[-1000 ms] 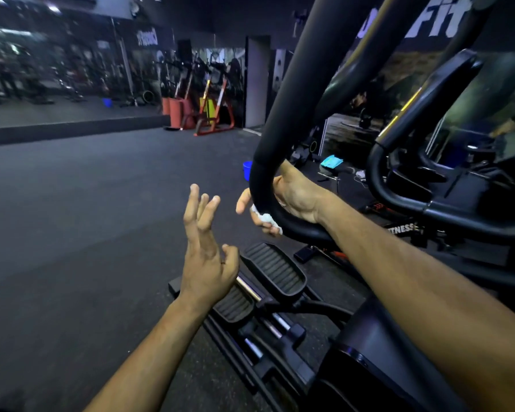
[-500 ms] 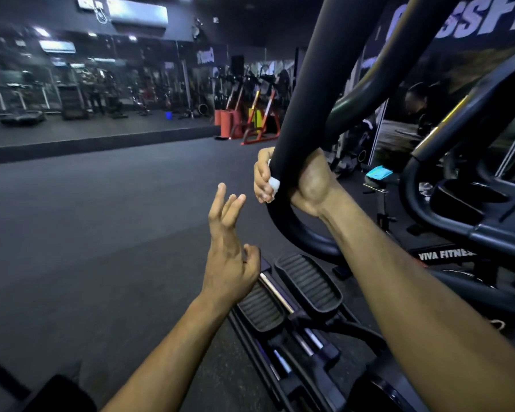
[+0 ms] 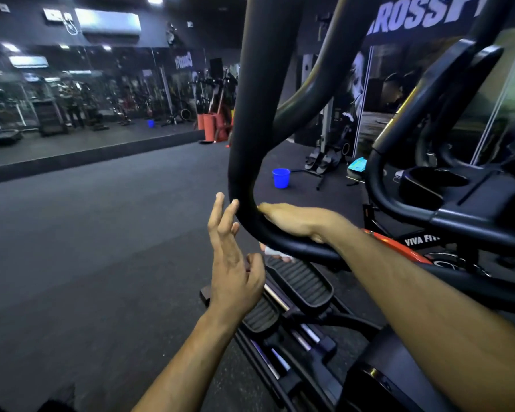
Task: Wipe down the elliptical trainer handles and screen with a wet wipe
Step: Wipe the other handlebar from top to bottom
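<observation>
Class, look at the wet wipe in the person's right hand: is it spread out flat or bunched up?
Bunched up. Only a small white wad of the wipe shows beneath the handle, gripped by the right hand.

- Thick black curved elliptical handle (image 3: 252, 120) sweeping down from the top edge, bending right at its lowest stretch.
- Right hand (image 3: 295, 220) wrapped over that bend, fingertips showing beneath the bar with a white wet wipe (image 3: 272, 251) pressed against its underside.
- Left hand (image 3: 232, 263) raised beside the bend, fingers straight and spread, holding nothing.
- Black ribbed foot pedals (image 3: 302, 282) below both hands, on dark rubber gym flooring (image 3: 101, 248).
- Small blue plastic bucket (image 3: 280, 177) standing on the floor beyond the handle.
- Long mirrored wall (image 3: 87, 93) at far left.
</observation>
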